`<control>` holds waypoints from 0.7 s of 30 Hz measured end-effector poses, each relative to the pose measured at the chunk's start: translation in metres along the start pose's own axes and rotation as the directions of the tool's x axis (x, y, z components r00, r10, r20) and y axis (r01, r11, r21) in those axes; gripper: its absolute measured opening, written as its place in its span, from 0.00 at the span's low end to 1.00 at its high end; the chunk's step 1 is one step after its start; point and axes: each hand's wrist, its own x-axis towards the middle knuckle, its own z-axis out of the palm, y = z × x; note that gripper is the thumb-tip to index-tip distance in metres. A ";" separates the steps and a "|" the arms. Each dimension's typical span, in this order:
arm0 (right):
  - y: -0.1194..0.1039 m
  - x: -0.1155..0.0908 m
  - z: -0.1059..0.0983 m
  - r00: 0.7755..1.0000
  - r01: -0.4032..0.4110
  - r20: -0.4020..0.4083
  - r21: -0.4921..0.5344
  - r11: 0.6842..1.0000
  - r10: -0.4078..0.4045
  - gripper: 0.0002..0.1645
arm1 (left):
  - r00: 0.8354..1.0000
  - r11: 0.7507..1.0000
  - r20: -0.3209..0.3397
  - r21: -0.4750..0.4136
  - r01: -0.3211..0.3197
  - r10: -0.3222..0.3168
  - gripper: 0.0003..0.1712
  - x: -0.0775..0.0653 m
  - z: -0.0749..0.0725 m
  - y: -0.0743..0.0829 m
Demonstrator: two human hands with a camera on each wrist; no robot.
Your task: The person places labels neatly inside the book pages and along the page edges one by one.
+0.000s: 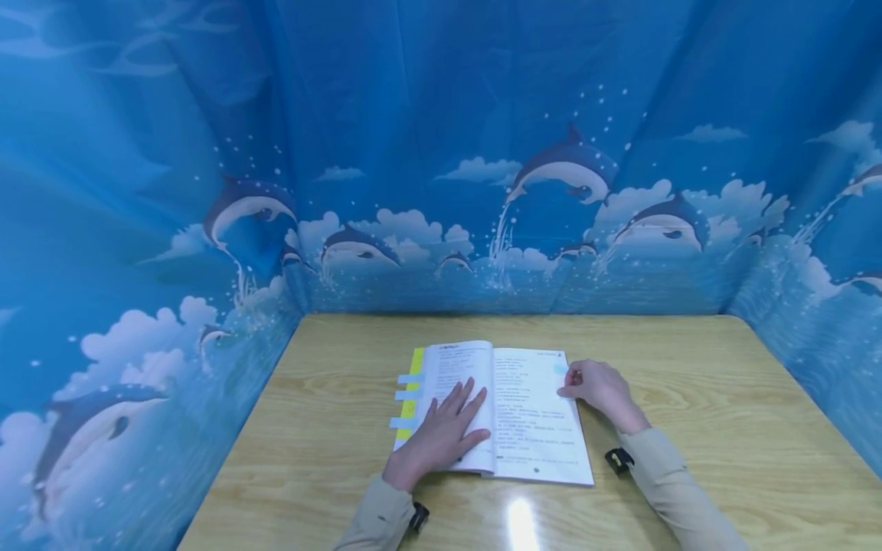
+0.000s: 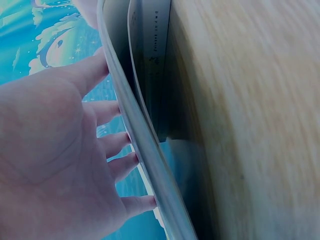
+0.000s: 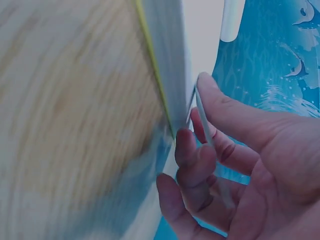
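An open book [image 1: 530, 413] with printed text lies on the table. My left hand [image 1: 444, 432] rests with fingers spread on its left page [image 1: 458, 363]; the left wrist view shows the fingertips against the book's edge. At the right page's outer edge, my right hand [image 1: 598, 386] pinches a thin pale strip, a sticky tab [image 3: 202, 112], between thumb and fingers. A light blue patch [image 1: 560, 369] shows on the page beside those fingertips. Several light blue sticky tabs [image 1: 405, 396] stick out from the left edge, over a yellow border [image 1: 417, 360].
The wood-grain table [image 1: 344, 367] extends around the book on all sides. Blue curtains [image 1: 441, 153] printed with dolphins stand behind it and at both sides. A black wrist device [image 1: 619, 461] sits by the right sleeve, another [image 1: 418, 517] by the left.
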 end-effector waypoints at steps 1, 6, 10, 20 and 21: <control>0.001 0.000 0.000 1.000 0.005 0.003 -0.005 1.000 -0.005 0.13 | 1.000 1.000 -0.001 0.001 -0.001 0.001 0.38 0.000 0.000 0.000; 0.002 -0.001 0.000 1.000 0.011 0.022 -0.034 0.999 -0.010 0.14 | 1.000 1.000 0.000 -0.001 -0.003 0.003 0.38 0.001 0.000 0.000; 0.002 -0.003 0.000 1.000 0.003 0.020 -0.032 0.999 -0.002 0.14 | 1.000 1.000 0.000 -0.003 -0.004 0.004 0.38 0.001 0.000 0.001; 0.011 -0.017 -0.004 0.990 0.072 -0.123 -0.032 0.997 -0.075 0.08 | 1.000 1.000 0.002 -0.017 -0.002 0.002 0.38 0.000 0.000 0.001; 0.011 -0.019 -0.005 0.985 0.085 -0.146 -0.037 0.996 -0.089 0.07 | 1.000 1.000 0.002 -0.018 -0.001 0.002 0.38 0.000 0.000 0.000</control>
